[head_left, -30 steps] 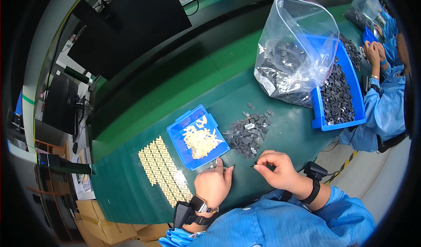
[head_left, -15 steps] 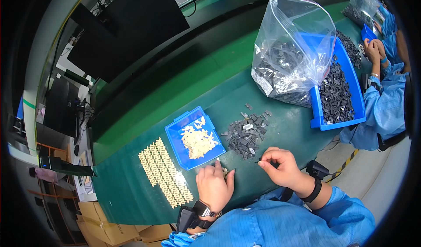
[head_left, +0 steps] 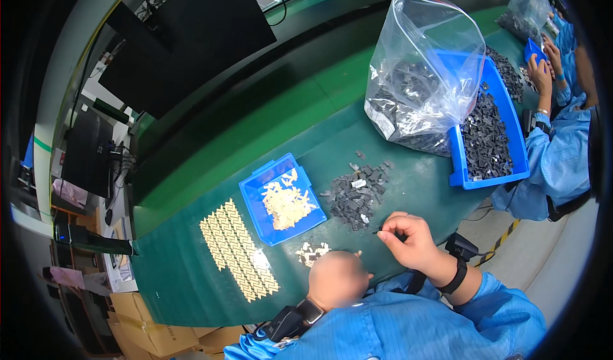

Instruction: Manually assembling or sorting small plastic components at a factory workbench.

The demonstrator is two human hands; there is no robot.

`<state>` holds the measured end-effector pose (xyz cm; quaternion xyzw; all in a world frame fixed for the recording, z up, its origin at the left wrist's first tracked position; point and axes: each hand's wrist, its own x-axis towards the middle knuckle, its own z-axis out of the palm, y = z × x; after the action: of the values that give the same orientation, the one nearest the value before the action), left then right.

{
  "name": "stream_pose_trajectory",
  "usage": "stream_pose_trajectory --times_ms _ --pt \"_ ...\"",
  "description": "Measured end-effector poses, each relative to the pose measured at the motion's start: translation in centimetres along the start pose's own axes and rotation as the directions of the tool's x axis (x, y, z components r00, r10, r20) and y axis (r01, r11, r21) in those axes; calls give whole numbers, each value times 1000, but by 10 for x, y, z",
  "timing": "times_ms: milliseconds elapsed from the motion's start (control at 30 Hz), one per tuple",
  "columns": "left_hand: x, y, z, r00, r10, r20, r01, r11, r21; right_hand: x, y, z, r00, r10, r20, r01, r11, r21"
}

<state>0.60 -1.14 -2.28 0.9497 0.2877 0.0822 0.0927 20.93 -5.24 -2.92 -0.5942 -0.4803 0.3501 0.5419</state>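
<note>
My right hand (head_left: 412,238) is closed in a pinch on a small black plastic piece (head_left: 377,233), just beside a loose pile of dark grey plastic pieces (head_left: 354,200). My left hand (head_left: 338,278) hovers near the table's front edge; it is blurred and its fingers do not show clearly. Next to it lies a small heap of cream and black pieces (head_left: 313,253). A blue tray (head_left: 260,210) holds cream-coloured plastic pieces (head_left: 287,206). Left of that tray, cream strips (head_left: 237,251) lie in neat zigzag rows on the green table.
A clear plastic bag (head_left: 408,104) of dark pieces leans against a large blue bin (head_left: 488,182) filled with similar pieces. At the right, a co-worker in a blue sleeve (head_left: 549,162) handles a small blue tray (head_left: 535,51). A monitor (head_left: 191,40) stands across the table.
My left hand has moved right and toward my body from beside the cream tray, uncovering the small heap of cream and black pieces. My right hand has stayed almost still.
</note>
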Motion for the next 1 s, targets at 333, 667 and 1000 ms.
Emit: stream_pose_trajectory --times_ms 333,667,1000 --pt "-15 0 22 945 305 -123 -319 940 -122 -10 9 -4 997 41 -63 -42 999 -21" --pt "-20 0 35 904 275 -328 -381 866 -324 -12 24 -1 987 18 -161 -6 997 77" --pt "-8 -12 -21 940 -19 -340 -139 889 -436 -13 23 -1 990 -31 -139 35 999 25"
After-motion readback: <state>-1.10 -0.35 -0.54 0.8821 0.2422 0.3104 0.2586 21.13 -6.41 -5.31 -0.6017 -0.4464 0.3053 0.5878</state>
